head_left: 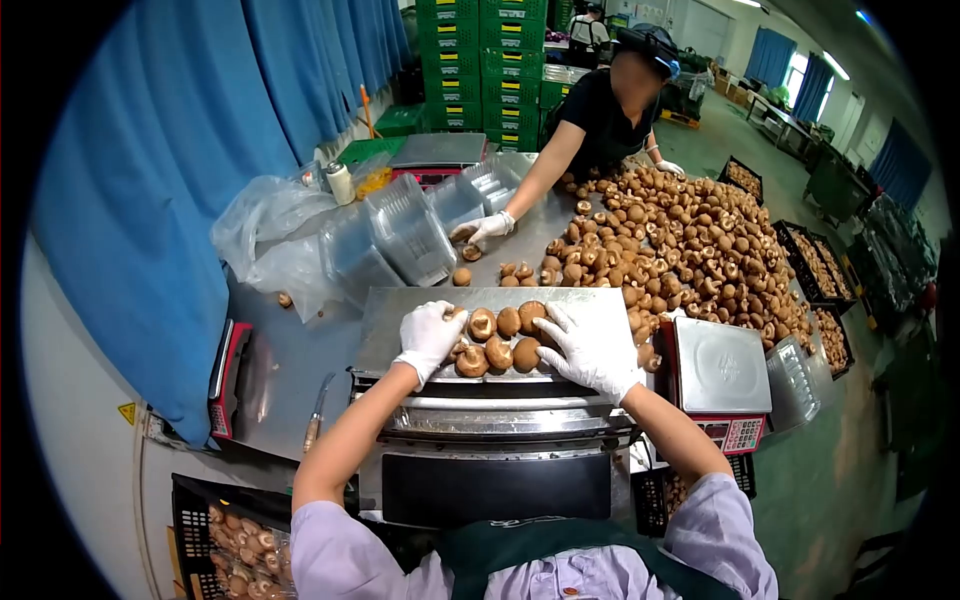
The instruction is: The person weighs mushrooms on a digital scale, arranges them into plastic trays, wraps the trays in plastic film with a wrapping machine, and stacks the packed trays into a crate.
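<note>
Two short rows of brown shiitake mushrooms point(498, 352) lie on the metal plate of a bench machine point(590, 298) in front of me. At the left end of the rows, my left hand point(430, 335), in a white glove, has its fingers curled round a mushroom, partly hidden by them. My right hand point(588, 352), also gloved, lies at the right end with fingers spread, its fingertips touching the outermost mushrooms. The machine's black front panel point(497, 488) is nearest my body.
A large mushroom heap point(690, 245) covers the right of the table. Across it, a co-worker point(600, 110) reaches toward mushrooms by stacked clear trays point(410, 230). A scale point(722, 365) stands right, a knife point(316, 415) lies left. Crates point(225, 540) of mushrooms stand below.
</note>
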Demonstrator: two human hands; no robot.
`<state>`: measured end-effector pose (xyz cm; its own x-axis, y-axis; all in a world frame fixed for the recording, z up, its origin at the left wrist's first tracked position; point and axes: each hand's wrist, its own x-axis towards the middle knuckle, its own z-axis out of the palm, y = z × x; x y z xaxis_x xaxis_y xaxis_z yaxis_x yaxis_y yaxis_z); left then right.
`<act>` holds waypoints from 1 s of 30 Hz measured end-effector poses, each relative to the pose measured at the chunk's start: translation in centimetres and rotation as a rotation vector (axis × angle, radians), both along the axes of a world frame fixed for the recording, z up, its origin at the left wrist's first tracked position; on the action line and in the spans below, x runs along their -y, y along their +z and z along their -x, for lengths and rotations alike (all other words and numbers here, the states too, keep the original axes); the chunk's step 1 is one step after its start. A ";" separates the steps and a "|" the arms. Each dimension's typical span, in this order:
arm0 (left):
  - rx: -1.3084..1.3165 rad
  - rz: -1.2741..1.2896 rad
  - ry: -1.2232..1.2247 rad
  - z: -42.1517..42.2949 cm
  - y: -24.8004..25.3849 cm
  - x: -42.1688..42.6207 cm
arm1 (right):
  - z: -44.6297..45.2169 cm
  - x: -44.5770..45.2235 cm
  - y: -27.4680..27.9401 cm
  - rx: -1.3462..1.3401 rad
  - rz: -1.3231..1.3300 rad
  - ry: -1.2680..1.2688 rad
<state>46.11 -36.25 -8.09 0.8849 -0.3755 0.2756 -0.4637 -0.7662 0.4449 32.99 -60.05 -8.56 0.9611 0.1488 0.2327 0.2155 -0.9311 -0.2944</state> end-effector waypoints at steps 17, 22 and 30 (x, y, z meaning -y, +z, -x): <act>-0.226 0.324 -0.220 -3.1 -2.9 -1.7 | 0.7 0.5 1.9 0.045 0.057 0.032; -0.173 0.268 -0.228 -2.4 -0.8 -4.5 | 1.3 3.6 0.2 0.241 -0.229 0.056; 0.072 -0.348 -0.775 2.8 4.0 -10.3 | 8.3 8.0 3.9 0.040 0.406 0.273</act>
<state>43.34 -25.91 -4.13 0.3279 -0.9415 0.0782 -0.9316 -0.3086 0.1920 24.71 -68.05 -4.67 0.8660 0.4802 0.1396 0.4712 -0.8770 0.0941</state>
